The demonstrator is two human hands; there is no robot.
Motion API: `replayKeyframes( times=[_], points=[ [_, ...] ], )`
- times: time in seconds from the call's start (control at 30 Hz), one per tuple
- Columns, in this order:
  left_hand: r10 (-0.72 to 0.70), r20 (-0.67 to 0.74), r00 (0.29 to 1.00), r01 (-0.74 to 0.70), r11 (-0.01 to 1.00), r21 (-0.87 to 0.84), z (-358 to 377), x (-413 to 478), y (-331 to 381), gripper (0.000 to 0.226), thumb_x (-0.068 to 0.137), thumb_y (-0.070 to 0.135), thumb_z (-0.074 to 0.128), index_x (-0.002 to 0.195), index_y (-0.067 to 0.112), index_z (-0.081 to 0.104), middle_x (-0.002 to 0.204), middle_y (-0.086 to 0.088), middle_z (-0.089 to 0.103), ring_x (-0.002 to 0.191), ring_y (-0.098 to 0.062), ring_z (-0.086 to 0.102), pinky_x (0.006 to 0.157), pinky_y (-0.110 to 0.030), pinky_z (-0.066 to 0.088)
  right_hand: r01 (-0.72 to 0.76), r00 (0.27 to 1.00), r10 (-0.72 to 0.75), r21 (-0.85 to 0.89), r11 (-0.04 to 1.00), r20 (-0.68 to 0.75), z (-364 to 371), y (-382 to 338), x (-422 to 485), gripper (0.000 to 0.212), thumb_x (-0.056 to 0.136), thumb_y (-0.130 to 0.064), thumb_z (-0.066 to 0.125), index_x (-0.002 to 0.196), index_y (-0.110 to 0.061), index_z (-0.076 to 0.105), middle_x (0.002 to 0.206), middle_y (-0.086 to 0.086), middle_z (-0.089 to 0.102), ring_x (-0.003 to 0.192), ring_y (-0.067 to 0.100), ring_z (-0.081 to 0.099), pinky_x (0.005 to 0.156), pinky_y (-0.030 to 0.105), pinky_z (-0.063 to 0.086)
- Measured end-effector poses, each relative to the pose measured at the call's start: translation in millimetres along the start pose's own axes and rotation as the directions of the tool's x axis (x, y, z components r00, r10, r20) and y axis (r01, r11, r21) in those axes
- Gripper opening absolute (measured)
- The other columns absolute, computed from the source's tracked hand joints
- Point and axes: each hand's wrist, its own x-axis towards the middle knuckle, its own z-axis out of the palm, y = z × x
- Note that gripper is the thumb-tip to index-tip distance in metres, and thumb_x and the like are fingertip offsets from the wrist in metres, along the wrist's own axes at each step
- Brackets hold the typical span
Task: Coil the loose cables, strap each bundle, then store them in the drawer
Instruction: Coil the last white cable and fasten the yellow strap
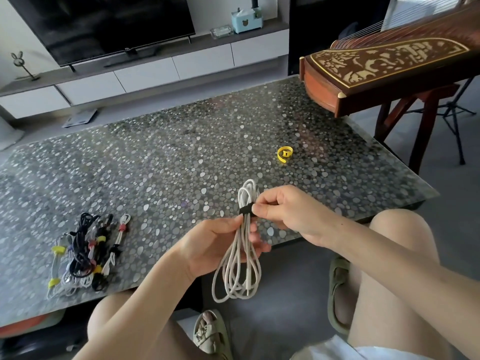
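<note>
Low in the middle of the frame, the white cable (235, 258) hangs in long loops running up and down, past the near edge of the bench (181, 141), with a black strap (244, 211) around its upper part. The left hand (207, 245) is curled around the loops just under the strap, and the right hand (283, 214) pinches the strap from the right, so it looks best placed to close it. A pile of strapped cables (83, 253) lies at lower left.

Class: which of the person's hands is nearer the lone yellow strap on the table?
Right. The right hand sits just this side of the yellow strap; the left hand lies farther back and leftward.
</note>
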Motion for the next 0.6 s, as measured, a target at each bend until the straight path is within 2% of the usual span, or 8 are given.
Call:
replayKeyframes(
  times=[0.07,0.17,0.23,0.3,0.37,0.43,0.53,0.6],
  points=[
    [0.033,0.024,0.999,-0.032,0.999,-0.014,-1.7,0.8,-5.1,0.025,0.089,0.022,0.048,0.085,0.005,0.065,0.089,-0.015,0.068,0.101,-0.035,0.063,0.104,-0.055,0.038,-0.006,1.0,0.006,-0.005,1.0,0.005,1.2,-1.7,-0.8,0.018,0.094,-0.013,0.057,0.082,-0.004,0.068,0.05,-0.016,0.054,0.045,-0.005,0.047,0.045,0.005,0.035],
    [0.108,-0.105,0.989,-0.109,0.994,-0.012,1.7,5.8,-8.7,0.02,0.093,0.019,0.048,0.084,0.003,0.058,0.069,-0.007,0.058,0.067,-0.023,0.061,0.078,-0.039,0.054,0.005,0.998,-0.016,-0.168,0.986,-0.061,-0.4,-3.5,-1.1,0.026,0.095,-0.015,0.056,0.075,-0.002,0.064,0.05,-0.01,0.042,0.045,0.001,0.036,0.046,0.013,0.029],
    [0.219,-0.345,0.913,-0.145,0.963,0.227,4.7,12.7,-12.6,0.021,0.096,0.016,0.045,0.082,0.004,0.055,0.059,-0.002,0.046,0.051,-0.014,0.047,0.056,-0.026,0.048,0.02,0.995,-0.052,-0.355,0.934,-0.081,1.4,-3.5,-0.5,0.032,0.096,-0.017,0.054,0.068,-0.002,0.059,0.056,0.0,0.041,0.052,0.01,0.035,0.051,0.023,0.028],
    [0.403,-0.476,0.781,-0.091,0.829,0.552,7.4,22.1,-16.1,0.026,0.101,0.012,0.04,0.08,0.003,0.053,0.058,-0.001,0.041,0.05,-0.014,0.039,0.049,-0.025,0.038,0.024,0.991,-0.084,-0.464,0.885,-0.109,8.1,-3.8,0.8,0.033,0.096,-0.016,0.053,0.067,-0.002,0.059,0.057,0.004,0.045,0.053,0.012,0.037,0.053,0.029,0.028],
    [0.523,-0.502,0.689,0.007,0.688,0.726,11.5,29.6,-16.2,0.028,0.1,0.012,0.038,0.077,0.005,0.052,0.059,0.001,0.043,0.053,-0.015,0.038,0.052,-0.03,0.033,0.037,0.975,-0.141,-0.503,0.863,-0.17,19.4,-5.8,2.1,0.036,0.095,-0.014,0.052,0.062,-0.001,0.053,0.054,0.001,0.042,0.05,0.01,0.034,0.051,0.026,0.026],
    [0.587,-0.5,0.637,0.051,0.615,0.787,13.9,35.0,-13.6,0.027,0.098,0.011,0.038,0.073,0.01,0.047,0.056,0.003,0.048,0.051,-0.013,0.041,0.052,-0.029,0.034,0.043,0.953,-0.176,-0.47,0.882,-0.244,26.8,-6.9,4.2,0.033,0.094,-0.011,0.052,0.065,0.006,0.054,0.052,0.001,0.04,0.048,0.009,0.032,0.048,0.025,0.025],
    [0.613,-0.463,0.64,-0.093,0.66,0.745,13.5,35.5,-11.5,0.009,0.096,0.007,0.044,0.092,0.015,0.044,0.061,0.004,0.061,0.048,-0.01,0.052,0.045,-0.027,0.04,0.029,0.941,-0.135,-0.323,0.946,-0.311,24.3,-4.4,0.9,0.031,0.094,-0.009,0.051,0.072,0.012,0.055,0.053,0.008,0.043,0.049,0.007,0.035,0.045,0.027,0.03],
    [0.676,-0.396,0.622,-0.175,0.613,0.77,10.7,34.4,-10.8,0.029,0.092,0.001,0.048,0.092,0.029,0.042,0.076,0.002,0.064,0.058,-0.013,0.06,0.046,-0.037,0.044,-0.004,0.943,-0.087,-0.274,0.962,-0.321,19.3,-3.4,-2.2,0.031,0.095,-0.009,0.05,0.071,0.011,0.054,0.05,0.001,0.038,0.045,0.005,0.03,0.042,0.019,0.024]
  ],
)
